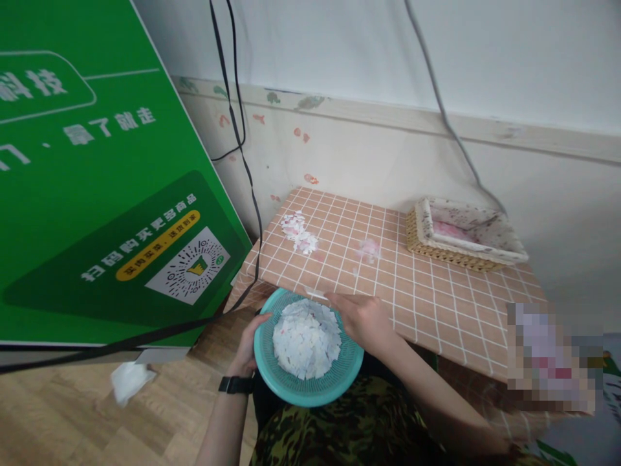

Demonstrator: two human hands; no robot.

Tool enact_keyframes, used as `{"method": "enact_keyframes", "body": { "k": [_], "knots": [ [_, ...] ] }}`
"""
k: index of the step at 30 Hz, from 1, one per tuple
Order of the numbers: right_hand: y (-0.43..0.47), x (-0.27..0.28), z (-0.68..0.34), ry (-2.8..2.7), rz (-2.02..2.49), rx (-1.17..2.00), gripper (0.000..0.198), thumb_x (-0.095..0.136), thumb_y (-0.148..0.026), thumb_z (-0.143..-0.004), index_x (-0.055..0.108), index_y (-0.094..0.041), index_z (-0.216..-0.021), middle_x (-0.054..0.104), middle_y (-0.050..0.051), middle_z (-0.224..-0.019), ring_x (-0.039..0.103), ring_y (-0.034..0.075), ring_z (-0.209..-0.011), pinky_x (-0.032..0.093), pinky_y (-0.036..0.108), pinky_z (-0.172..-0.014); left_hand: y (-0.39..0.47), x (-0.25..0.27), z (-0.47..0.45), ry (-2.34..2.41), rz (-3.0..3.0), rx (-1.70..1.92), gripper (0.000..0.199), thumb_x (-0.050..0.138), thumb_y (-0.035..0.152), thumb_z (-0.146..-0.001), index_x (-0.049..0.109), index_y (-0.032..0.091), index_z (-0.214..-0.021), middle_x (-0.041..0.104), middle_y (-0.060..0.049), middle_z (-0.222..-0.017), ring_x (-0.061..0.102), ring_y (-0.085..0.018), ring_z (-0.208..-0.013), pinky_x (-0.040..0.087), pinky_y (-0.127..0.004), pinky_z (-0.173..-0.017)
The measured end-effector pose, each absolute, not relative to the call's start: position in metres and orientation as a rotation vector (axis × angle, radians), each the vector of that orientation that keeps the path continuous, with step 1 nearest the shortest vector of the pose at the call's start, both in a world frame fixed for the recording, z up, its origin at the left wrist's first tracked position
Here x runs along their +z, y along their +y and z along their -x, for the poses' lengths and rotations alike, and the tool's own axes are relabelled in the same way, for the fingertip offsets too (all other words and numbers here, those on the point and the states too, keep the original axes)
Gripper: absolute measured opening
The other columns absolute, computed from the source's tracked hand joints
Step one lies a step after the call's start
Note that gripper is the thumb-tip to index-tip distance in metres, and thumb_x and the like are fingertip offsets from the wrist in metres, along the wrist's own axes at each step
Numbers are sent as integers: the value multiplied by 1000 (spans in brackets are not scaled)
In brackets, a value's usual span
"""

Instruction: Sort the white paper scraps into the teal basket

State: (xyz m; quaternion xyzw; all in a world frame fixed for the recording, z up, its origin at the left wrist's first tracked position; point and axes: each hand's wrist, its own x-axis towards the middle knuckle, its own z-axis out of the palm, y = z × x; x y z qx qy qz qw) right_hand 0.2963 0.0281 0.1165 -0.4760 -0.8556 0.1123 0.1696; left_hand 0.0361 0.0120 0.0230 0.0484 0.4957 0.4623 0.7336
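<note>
Over my lap is a round turquoise plastic colander [348,374], heaped with white paper scraps [306,338]. My left hand [251,343] is closed around its left rim, with the thumb over the edge. At the table's front edge, just above the colander, my right hand [365,318] is closed, its fingertips at a small white paper strip [315,293]. The underside of that grip is hidden. Two loose clumps of white and pinkish paper scraps [298,232] lie farther back on the checked tablecloth [339,217]. A pale pink patch [369,250] is to their right.
A cloth-lined wicker basket [458,255] with something pink inside stands at the back right. A blurred item [548,356] lies at the right end. Black cables [250,178] hang left of the table, beside a green panel [97,213]. A white bag [130,380] is on the floor.
</note>
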Motion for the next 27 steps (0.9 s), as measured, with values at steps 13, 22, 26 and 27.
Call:
{"method": "enact_keyframes", "body": {
  "k": [13, 22, 26, 27],
  "knots": [
    [159, 138, -330, -2330, 1366, 249, 25, 55, -26, -87, 71, -28, -105, 73, 2, -95, 67, 18, -84, 46, 27, -71, 11, 23, -34, 1077, -124, 1002, 13, 60, 19, -76, 70, 11, -71, 74, -7, -61, 67, -20, -56, 54, -31, -61],
    [181, 132, -325, -2454, 1230, 359, 24, 57, -24, -84, 72, -29, -102, 73, 1, -93, 67, 16, -80, 44, 24, -68, 10, 22, -33, 1075, -138, 1020, 13, 61, 19, -76, 71, 10, -75, 75, -8, -67, 69, -21, -61, 55, -32, -65],
    [180, 143, -337, -2572, 1103, 474, 25, 56, -16, -82, 74, -28, -95, 74, 1, -89, 66, 14, -77, 44, 23, -70, 10, 20, -32, 1077, -143, 1014, 13, 61, 19, -76, 71, 10, -74, 75, -8, -66, 68, -20, -59, 55, -31, -63],
    [178, 147, -343, -2588, 1087, 493, 25, 56, -15, -81, 74, -27, -93, 74, 1, -87, 66, 14, -77, 44, 23, -70, 10, 20, -32, 1079, -147, 1015, 13, 61, 19, -76, 71, 10, -75, 75, -8, -66, 68, -20, -59, 55, -31, -63]
  ]
}}
